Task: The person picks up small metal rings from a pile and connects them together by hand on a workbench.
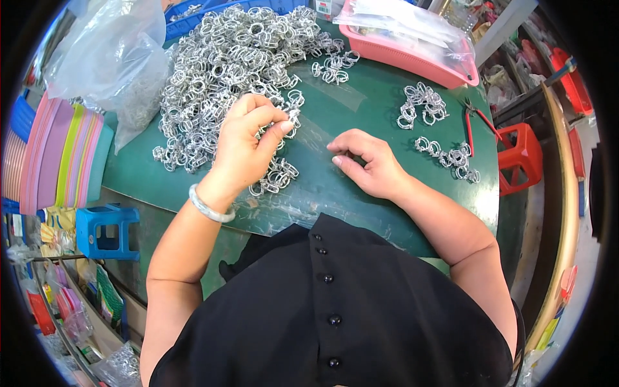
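My left hand, with a pale bangle on its wrist, pinches a small silver metal ring piece between thumb and forefinger. It is held at the right side of a big heap of similar silver ring pieces. Under that hand a few more ring pieces lie near the table's front edge. My right hand rests over the green table, its fingers loosely curled. A gap shows between its thumb and forefinger, and I see nothing in it.
On the right lie two small clusters of rings and red-handled pliers. A pink basket with plastic bags stands at the back. Left are a clear plastic bag, stacked coloured basins and a blue stool. A red stool is at right.
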Tool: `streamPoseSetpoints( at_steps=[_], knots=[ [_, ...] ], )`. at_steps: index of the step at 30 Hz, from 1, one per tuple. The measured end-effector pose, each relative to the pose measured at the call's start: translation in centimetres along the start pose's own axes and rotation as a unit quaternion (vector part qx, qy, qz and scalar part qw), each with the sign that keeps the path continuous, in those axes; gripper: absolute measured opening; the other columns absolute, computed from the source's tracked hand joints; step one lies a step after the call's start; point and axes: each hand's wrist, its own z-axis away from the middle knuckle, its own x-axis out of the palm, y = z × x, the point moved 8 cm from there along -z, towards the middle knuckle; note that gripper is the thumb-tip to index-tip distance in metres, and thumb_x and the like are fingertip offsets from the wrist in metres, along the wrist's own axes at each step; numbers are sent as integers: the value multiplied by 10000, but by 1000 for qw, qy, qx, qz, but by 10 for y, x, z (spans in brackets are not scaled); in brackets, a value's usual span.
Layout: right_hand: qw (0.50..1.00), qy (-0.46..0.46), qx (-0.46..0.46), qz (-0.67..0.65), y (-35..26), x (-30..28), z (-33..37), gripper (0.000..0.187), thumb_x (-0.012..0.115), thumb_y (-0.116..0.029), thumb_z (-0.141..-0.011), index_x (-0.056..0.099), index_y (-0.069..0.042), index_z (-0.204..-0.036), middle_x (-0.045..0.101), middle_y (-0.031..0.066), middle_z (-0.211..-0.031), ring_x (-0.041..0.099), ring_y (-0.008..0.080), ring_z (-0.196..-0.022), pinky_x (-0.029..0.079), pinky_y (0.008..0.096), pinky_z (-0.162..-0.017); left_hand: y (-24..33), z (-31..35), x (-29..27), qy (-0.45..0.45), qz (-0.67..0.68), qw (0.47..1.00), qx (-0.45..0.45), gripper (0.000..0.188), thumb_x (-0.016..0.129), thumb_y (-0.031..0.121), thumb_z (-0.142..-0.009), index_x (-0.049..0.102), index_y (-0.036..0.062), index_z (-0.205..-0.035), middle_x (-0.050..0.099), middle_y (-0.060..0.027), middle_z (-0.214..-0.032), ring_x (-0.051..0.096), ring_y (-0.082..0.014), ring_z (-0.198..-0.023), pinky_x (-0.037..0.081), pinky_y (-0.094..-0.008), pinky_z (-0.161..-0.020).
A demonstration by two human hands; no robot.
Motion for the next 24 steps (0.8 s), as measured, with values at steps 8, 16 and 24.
streamPoseSetpoints(
  at_steps=[8, 16, 24],
  knots=[
    [987, 75, 2, -143, -4, -8, 3, 374, 672, -89, -738, 525, 11, -1067, 569, 79, -920, 542, 123, -730, 459, 237, -633, 15, 35, 58, -32, 332, 937, -107, 95, 577, -37, -781, 594, -24, -873, 568, -80, -875, 546, -111, -681, 437, -205, -579],
    [991, 56, -46, -109, -15, -13, 2, 354, 623, 25, -729, 532, -17, -1069, 536, 88, -981, 547, 130, -781, 459, 253, -661, 24, 36, 55, 2, 234, 971, -44, 153, 585, -38, -747, 610, 0, -893, 577, -99, -911, 580, -165, -805, 464, -238, -667],
    [993, 76, -57, -71, -16, -12, 2, 329, 617, 42, -678, 560, -50, -989, 574, 80, -918, 573, 181, -789, 462, 266, -617, 14, 45, 73, -36, 456, 865, -205, 266, 565, -19, -776, 481, -25, -1028, 522, -70, -985, 537, -125, -887, 443, -239, -770]
  ],
)
